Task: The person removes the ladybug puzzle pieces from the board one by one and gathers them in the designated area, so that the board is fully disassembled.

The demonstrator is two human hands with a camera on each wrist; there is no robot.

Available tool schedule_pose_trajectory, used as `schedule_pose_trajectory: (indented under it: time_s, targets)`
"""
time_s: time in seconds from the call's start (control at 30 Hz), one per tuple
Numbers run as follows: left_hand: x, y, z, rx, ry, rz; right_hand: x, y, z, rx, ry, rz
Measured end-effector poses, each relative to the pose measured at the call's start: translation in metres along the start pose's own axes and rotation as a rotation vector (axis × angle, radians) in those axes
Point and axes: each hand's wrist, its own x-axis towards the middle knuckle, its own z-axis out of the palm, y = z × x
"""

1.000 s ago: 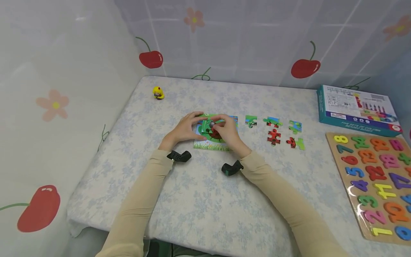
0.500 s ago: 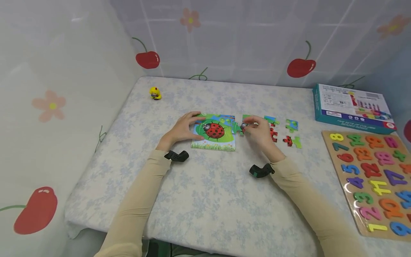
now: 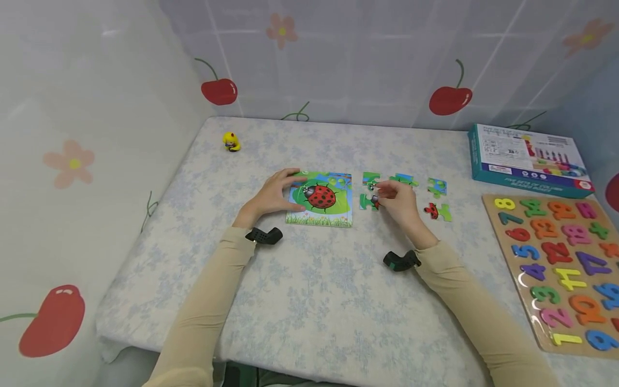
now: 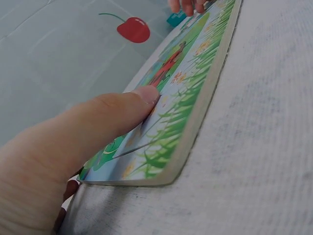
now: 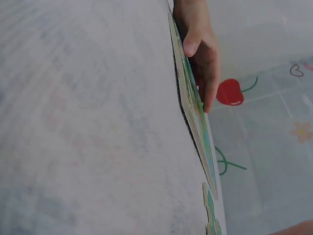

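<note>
A square ladybug puzzle board [image 3: 319, 207] lies on the table. My left hand [image 3: 271, 194] rests at its left side, fingers spread toward the far corner. In the left wrist view the thumb [image 4: 122, 110] presses on the printed face. To the right of the board, my right hand [image 3: 400, 204] has thumb and fingertips together on the edge of a green puzzle piece [image 3: 368, 202] showing part of the ladybug's dark head. Another green piece [image 3: 371, 178] lies just behind it. The right hand hides the red piece and partly covers the blue-green piece [image 3: 403, 179].
Two more pieces lie farther right: a blue-green one [image 3: 437, 187] and a red-and-green one [image 3: 437, 212]. A wooden number board [image 3: 556, 269] sits at the right, below a teal box [image 3: 532, 161]. A small yellow toy [image 3: 231, 142] stands at the back left.
My right hand has moved right from over the ladybug board, carrying the ladybug-head piece to the table beside the other pieces. The left hand has stayed at the board's left side.
</note>
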Motion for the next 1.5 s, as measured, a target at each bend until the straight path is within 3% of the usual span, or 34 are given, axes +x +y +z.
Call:
schedule_pose_trajectory:
  time_s: [0.17,0.5,0.7,1.1,1.33,1.5]
  targets:
    - [0.0,0.0,0.001,0.017,-0.002,0.005,-0.003,-0.004,0.001,-0.006,-0.001,-0.001]
    - [0.003,0.011,0.007,-0.074,-0.045,0.062,-0.018,-0.021,0.021,0.064,-0.202,-0.127]
    - [0.005,0.013,0.016,-0.051,-0.105,0.105,-0.022,-0.018,0.036,0.076,-0.265,-0.173]
    - [0.005,0.011,0.017,-0.066,-0.117,0.115,-0.026,-0.017,0.043,-0.016,-0.236,-0.26]
    - [0.005,0.008,0.017,-0.064,-0.13,0.113,-0.024,-0.016,0.045,-0.001,-0.245,-0.293]
    - [0.005,0.01,0.016,-0.075,-0.131,0.108,-0.023,-0.015,0.048,0.026,-0.206,-0.319]
